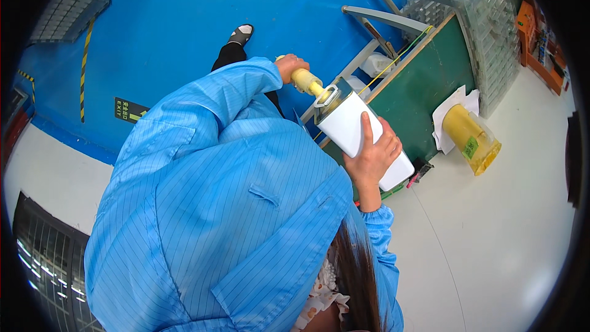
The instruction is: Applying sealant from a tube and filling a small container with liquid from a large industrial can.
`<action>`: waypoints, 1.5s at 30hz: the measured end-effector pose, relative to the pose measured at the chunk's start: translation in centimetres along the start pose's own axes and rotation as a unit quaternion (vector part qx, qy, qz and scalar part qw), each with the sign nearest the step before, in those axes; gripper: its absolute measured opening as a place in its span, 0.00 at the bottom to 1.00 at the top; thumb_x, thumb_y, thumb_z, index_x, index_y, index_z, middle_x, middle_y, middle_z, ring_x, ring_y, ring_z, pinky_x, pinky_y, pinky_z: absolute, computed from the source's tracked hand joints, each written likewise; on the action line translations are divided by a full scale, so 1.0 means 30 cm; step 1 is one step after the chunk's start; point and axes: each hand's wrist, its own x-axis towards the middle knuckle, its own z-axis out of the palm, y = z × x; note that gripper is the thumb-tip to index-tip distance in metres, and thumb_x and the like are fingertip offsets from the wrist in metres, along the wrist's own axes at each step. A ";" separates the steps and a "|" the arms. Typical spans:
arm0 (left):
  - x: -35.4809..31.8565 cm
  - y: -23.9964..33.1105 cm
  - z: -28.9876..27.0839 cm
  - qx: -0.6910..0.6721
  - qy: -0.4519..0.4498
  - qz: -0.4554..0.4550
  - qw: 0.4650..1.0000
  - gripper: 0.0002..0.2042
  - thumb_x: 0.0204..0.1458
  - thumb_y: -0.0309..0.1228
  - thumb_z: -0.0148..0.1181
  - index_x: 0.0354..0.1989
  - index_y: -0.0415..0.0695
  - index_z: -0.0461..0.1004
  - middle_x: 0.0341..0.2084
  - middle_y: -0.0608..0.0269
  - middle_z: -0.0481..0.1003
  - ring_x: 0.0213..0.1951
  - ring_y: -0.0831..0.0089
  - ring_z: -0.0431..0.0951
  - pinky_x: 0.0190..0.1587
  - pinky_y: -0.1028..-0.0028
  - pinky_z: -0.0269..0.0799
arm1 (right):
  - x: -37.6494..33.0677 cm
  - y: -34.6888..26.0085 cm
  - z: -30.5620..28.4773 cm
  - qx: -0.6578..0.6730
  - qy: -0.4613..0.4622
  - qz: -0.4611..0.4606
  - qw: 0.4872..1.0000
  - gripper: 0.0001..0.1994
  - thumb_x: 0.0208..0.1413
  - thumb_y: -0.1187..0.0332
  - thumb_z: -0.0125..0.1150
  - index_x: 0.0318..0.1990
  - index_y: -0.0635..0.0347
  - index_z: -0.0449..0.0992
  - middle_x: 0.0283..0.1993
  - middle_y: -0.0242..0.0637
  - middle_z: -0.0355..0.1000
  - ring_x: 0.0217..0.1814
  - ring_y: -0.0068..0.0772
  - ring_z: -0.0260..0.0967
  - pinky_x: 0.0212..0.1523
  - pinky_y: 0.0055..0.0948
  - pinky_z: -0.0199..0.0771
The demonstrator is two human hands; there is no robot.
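My left hand point(292, 67) is closed around a yellowed translucent bottle point(305, 81). The bottle's narrow yellow neck meets the top of a white rectangular can point(353, 124). Whether the neck sits inside the can's opening, and whether any liquid flows, I cannot tell. A small carrying handle point(327, 96) stands at the can's top end. My right hand point(375, 154) grips the can's side, fingers spread along its white face. The can is tilted beside the edge of a green-topped table point(424, 110).
A yellow-stained translucent cup point(470, 135) with a green label rests by white paper point(442, 126). Stacked clear trays point(491, 43) stand on the right, near an orange rack point(541, 49). Grey metal legs point(399, 15) jut over the blue floor point(166, 18). A dark-shod foot point(241, 35) is farther ahead.
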 end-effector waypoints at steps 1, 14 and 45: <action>0.000 0.000 0.000 -0.002 0.004 0.004 1.000 0.26 0.30 0.16 0.71 0.41 0.54 0.76 0.39 0.62 0.78 0.44 0.55 0.75 0.55 0.57 0.69 | 0.000 0.000 0.000 0.001 0.000 0.000 1.000 0.51 0.29 0.66 0.82 0.68 0.37 0.63 0.62 0.43 0.62 0.62 0.46 0.59 0.64 0.51 0.52; 0.001 0.002 0.010 -0.014 0.028 0.021 0.999 0.25 0.30 0.16 0.71 0.39 0.53 0.76 0.38 0.63 0.78 0.43 0.55 0.75 0.53 0.57 0.70 | -0.006 0.013 0.003 0.010 0.013 -0.001 1.000 0.51 0.28 0.66 0.82 0.68 0.37 0.63 0.63 0.42 0.61 0.62 0.45 0.58 0.64 0.50 0.52; 0.003 0.045 0.006 -0.053 0.060 0.059 0.995 0.25 0.30 0.15 0.70 0.40 0.51 0.75 0.38 0.63 0.78 0.43 0.56 0.75 0.54 0.59 0.69 | -0.059 0.116 0.042 0.075 0.072 -0.025 0.994 0.52 0.26 0.65 0.80 0.67 0.40 0.62 0.64 0.43 0.60 0.62 0.47 0.57 0.63 0.48 0.52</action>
